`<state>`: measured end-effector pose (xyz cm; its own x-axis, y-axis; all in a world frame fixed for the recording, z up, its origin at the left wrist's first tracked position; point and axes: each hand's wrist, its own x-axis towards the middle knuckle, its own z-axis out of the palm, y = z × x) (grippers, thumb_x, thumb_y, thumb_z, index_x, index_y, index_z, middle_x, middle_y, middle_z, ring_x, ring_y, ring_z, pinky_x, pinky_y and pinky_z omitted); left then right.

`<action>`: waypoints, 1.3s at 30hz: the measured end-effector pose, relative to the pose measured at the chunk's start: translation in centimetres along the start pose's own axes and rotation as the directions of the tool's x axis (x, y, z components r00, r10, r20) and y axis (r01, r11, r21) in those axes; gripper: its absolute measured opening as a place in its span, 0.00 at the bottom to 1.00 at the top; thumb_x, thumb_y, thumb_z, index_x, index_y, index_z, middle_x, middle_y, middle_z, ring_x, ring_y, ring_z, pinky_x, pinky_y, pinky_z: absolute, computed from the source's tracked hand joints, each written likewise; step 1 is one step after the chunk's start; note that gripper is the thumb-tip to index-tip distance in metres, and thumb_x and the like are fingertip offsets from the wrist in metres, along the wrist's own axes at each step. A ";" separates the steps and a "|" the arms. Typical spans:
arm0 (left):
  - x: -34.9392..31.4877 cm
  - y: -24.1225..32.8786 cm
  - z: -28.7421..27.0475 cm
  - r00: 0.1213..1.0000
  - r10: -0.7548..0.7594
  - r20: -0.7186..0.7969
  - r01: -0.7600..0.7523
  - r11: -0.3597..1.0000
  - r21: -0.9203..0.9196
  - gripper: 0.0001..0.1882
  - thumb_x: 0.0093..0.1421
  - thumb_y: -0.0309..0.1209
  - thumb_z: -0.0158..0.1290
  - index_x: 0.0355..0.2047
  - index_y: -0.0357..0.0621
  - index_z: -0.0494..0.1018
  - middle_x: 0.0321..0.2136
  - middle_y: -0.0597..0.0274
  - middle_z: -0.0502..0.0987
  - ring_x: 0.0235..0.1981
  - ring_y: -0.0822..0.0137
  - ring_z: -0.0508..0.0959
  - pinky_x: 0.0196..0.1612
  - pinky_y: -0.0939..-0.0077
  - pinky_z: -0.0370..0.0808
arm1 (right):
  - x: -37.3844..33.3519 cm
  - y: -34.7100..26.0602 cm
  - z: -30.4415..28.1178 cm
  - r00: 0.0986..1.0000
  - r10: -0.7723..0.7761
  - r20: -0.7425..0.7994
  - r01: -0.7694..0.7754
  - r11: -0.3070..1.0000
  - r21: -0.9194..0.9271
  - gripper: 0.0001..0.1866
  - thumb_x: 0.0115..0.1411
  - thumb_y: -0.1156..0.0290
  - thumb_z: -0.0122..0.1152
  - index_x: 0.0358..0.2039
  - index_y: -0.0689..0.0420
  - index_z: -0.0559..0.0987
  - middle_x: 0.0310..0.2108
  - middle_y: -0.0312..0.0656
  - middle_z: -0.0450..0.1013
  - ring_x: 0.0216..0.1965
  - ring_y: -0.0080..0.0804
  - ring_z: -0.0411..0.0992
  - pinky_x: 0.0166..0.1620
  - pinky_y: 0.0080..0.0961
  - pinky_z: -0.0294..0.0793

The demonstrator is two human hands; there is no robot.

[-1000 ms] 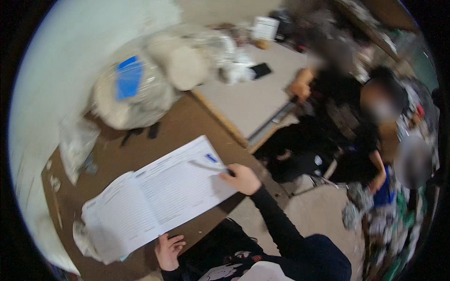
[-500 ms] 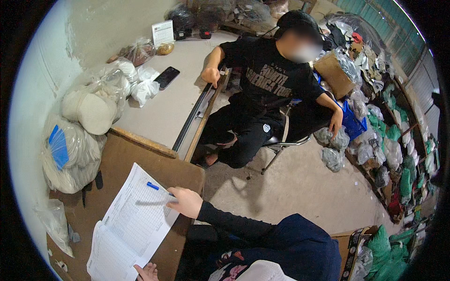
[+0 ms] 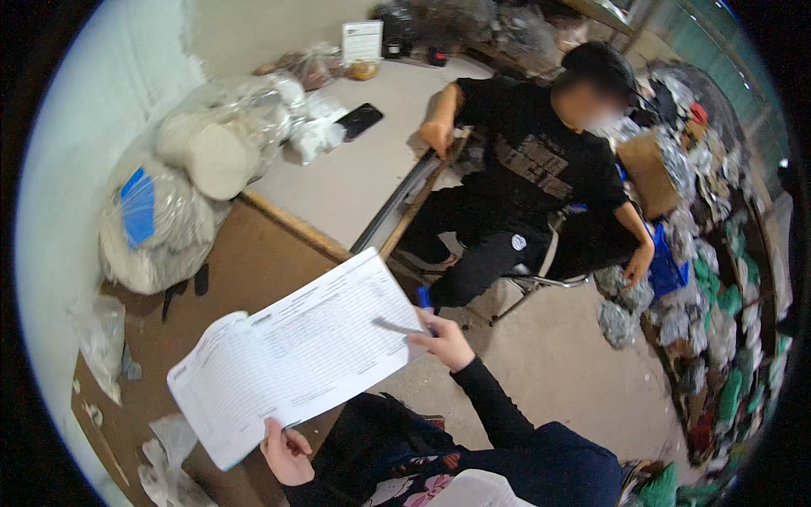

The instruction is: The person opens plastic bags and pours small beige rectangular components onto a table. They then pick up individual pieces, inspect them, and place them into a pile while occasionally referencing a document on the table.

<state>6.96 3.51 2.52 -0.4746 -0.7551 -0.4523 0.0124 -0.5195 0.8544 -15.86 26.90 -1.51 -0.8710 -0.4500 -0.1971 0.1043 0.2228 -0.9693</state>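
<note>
A sheaf of printed forms (image 3: pixel 296 346), white with ruled tables, is tilted up over the brown table's right edge. My left hand (image 3: pixel 287 454) pinches its near edge, thumb on top and fingers underneath. At the right edge of the papers, my right hand (image 3: pixel 445 342) is closed, gripping them together with a blue-capped pen (image 3: pixel 424 297). The cap sticks up past my fingers; they cover part of the barrel. A dark streak lies across the paper beside that hand, and I cannot tell whether it is shadow or pen.
Across from me a person (image 3: pixel 532 160) in black sits on a folding chair, one hand on an open drawer (image 3: pixel 414 198). Clear bags of pale round pieces (image 3: pixel 224 160) line the wall. A phone (image 3: pixel 361 122) lies on the white table (image 3: pixel 338 177). Piled bags (image 3: pixel 726 296) fill the right side.
The papers have come up off the brown table and turned, moving right with both my hands. My right hand has shifted onto their edge with the pen. The view has shifted too.
</note>
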 end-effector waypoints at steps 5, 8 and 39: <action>-0.7 -1.3 1.9 0.999 0.027 0.025 -0.029 0.997 0.069 0.18 0.65 0.41 0.51 0.41 0.34 0.69 0.12 0.60 0.69 0.09 0.73 0.65 0.13 0.81 0.59 | 0.8 -4.0 -1.1 0.942 -0.280 -0.185 0.242 0.948 -0.206 0.24 0.58 0.79 0.60 0.56 0.57 0.73 0.49 0.46 0.76 0.47 0.21 0.72 0.50 0.22 0.71; -0.5 -2.0 4.1 0.998 0.017 0.054 -0.020 0.998 0.063 0.19 0.64 0.41 0.53 0.44 0.36 0.69 0.14 0.59 0.72 0.11 0.72 0.68 0.15 0.81 0.60 | 3.4 -6.8 -2.6 0.878 -0.420 -0.231 0.381 0.904 -0.193 0.23 0.58 0.80 0.59 0.55 0.60 0.73 0.50 0.46 0.75 0.48 0.23 0.72 0.52 0.22 0.69; 5.6 -1.7 2.2 0.994 -0.023 0.109 0.039 0.989 -0.142 0.27 0.64 0.30 0.47 0.63 0.46 0.57 0.54 0.63 0.68 0.46 0.68 0.73 0.44 0.72 0.67 | 28.6 -5.4 4.3 0.804 -0.594 0.007 0.446 0.595 -0.668 0.26 0.53 0.84 0.50 0.54 0.56 0.72 0.53 0.62 0.61 0.53 0.59 0.64 0.57 0.39 0.66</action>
<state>2.39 1.03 -0.86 -0.5677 -0.6949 -0.4414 0.1192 -0.5999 0.7911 -39.27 9.09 -2.54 -0.7588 -0.5007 0.4165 -0.6474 0.5096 -0.5667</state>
